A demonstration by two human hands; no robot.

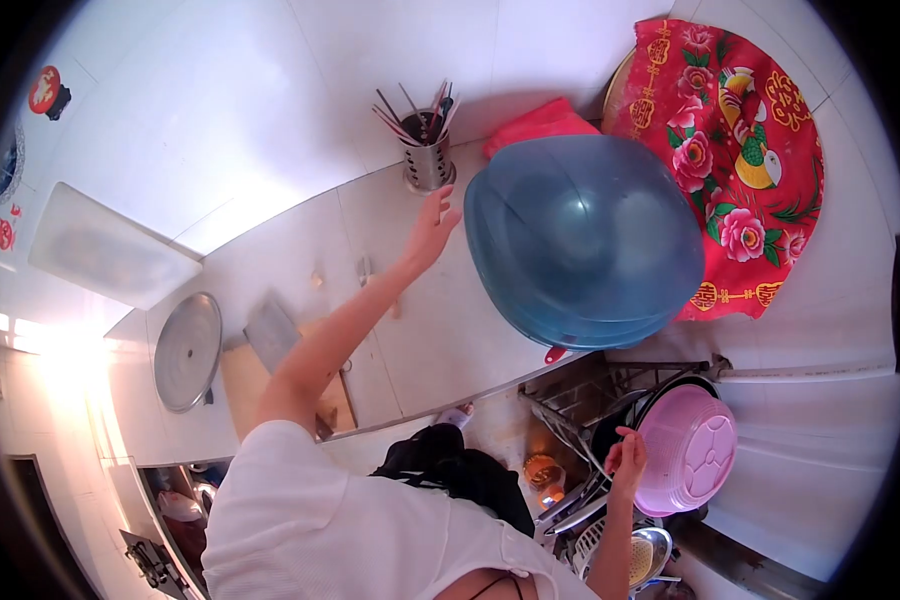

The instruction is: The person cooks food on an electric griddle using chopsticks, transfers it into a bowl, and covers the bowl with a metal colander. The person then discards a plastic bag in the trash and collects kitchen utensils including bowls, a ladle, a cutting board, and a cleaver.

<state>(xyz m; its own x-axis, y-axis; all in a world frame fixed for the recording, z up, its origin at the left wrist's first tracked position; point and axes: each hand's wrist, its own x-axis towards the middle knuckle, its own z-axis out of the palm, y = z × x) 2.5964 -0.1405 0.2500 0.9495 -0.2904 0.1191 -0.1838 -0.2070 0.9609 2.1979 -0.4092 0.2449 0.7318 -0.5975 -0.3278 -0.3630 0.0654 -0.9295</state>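
My left hand [435,228] reaches over the white tiled counter with its fingers apart and nothing in them. Just beyond its fingertips stands a perforated metal utensil holder [428,165] with several chopsticks and other thin utensils. To the right of this hand, a large translucent blue plastic cover or basin [585,240] sits upside down on the counter. Lower right, my right hand [626,456] is beside a pink plastic basin [692,450], fingers loosely bent and apart. I cannot tell whether it touches the basin. Nothing shows in its grasp.
A cleaver [272,335] lies across a wooden cutting board [242,385]. A round metal lid [188,352] and a translucent board [110,245] are at left. A red floral cloth [740,170] hangs behind the blue plastic. A metal rack [570,405] stands below the counter.
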